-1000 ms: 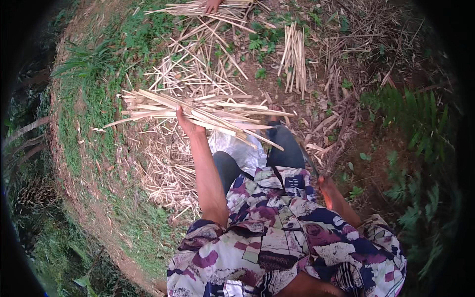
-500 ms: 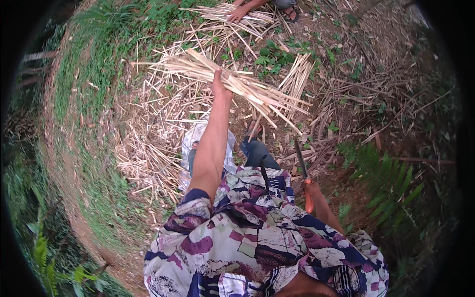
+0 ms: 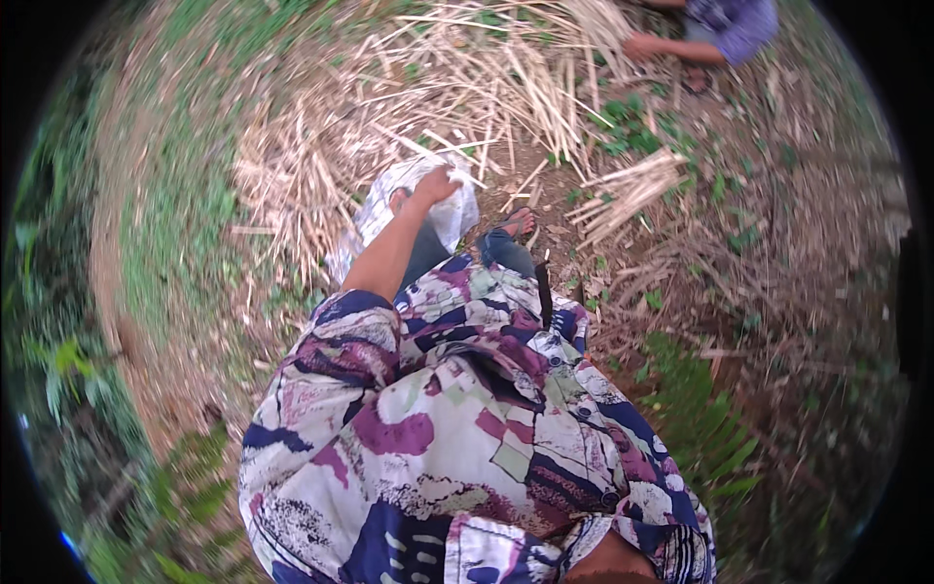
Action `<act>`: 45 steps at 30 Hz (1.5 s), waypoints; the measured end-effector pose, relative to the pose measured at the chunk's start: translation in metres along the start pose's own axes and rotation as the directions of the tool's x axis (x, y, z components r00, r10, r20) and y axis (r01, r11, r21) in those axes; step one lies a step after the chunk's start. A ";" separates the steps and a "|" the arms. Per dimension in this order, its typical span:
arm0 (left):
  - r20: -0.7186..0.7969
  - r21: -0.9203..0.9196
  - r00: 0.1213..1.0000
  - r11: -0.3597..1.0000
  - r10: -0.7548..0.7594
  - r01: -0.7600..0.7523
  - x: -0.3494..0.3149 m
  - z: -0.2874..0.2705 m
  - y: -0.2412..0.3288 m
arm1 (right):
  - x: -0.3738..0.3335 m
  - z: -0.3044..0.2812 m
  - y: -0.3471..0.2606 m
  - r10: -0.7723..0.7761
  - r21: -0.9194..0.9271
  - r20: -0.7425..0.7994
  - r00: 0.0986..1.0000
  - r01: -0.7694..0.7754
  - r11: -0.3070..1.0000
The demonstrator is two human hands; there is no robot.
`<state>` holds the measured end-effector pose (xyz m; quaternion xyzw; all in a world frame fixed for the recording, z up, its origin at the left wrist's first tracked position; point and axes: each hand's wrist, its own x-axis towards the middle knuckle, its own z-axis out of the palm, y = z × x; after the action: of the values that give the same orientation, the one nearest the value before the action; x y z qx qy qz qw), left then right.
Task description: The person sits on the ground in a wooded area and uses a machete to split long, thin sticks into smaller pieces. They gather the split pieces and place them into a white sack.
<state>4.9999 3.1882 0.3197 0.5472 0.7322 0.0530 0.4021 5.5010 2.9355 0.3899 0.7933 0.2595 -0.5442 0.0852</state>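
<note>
My left hand (image 3: 437, 184) hangs low over the white plastic sheet or sack (image 3: 389, 187) by my feet. Its fingers are smeared by motion, so their grip is unclear; no bundle is in it. Pale split sticks (image 3: 486, 73) lie loosely on the ground beyond it. My right hand is out of sight, and so is the orange-handled machete. At the far right, another person's hand (image 3: 642, 46) touches a bundle of pale sticks (image 3: 601, 24).
A small stack of sticks (image 3: 632, 195) lies ahead to the right of my sandalled foot (image 3: 521, 222). A dark curved piece (image 3: 544, 292) sticks up at my waist. Fern fronds (image 3: 705, 428) grow on the right, and grass (image 3: 185, 175) covers ground on the left.
The stick bundle has left my left hand, which is now drawn back lower. My right hand and the machete have dropped out of view. The view has shifted, putting the other person farther right.
</note>
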 end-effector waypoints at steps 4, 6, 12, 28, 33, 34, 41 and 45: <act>0.184 0.314 0.957 0.936 -0.226 0.161 -0.111 0.026 -0.061 | 0.016 -0.021 -0.026 -0.066 -0.083 0.074 0.995 0.072 0.994; 0.112 0.200 0.964 0.956 -0.239 0.214 -0.132 0.025 -0.040 | 0.024 -0.033 -0.038 -0.093 -0.128 0.081 0.992 0.103 0.986; -0.045 0.142 0.964 0.954 -0.262 0.266 -0.181 0.011 -0.004 | 0.034 -0.048 -0.077 -0.157 -0.269 0.136 0.978 0.189 0.944; -0.264 -0.625 0.935 0.781 -0.237 0.022 -0.236 0.050 -0.067 | 0.024 -0.005 -0.076 -0.198 -0.443 0.168 0.966 0.253 0.860; 0.094 -0.654 0.996 0.754 -0.010 0.069 -0.277 0.103 -0.130 | 0.041 0.021 -0.060 -0.372 -0.546 0.148 0.916 0.389 0.742; 0.273 -0.720 0.957 0.680 0.095 0.138 -0.291 0.109 -0.136 | 0.045 0.027 -0.054 -0.319 -0.420 0.131 0.939 0.344 0.840; 0.566 -0.637 0.816 0.691 0.117 0.343 -0.323 0.103 -0.160 | -0.018 0.084 -0.039 -0.271 0.200 0.034 0.962 0.259 0.945; 0.601 -0.601 0.793 0.711 0.101 0.365 -0.329 0.094 -0.162 | -0.028 0.107 -0.005 -0.419 0.211 -0.171 0.892 0.448 0.869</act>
<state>4.9633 2.8127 0.3472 0.2874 0.5333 0.1171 0.7869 5.4031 2.8865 0.3745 0.7501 0.3665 -0.5286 -0.1534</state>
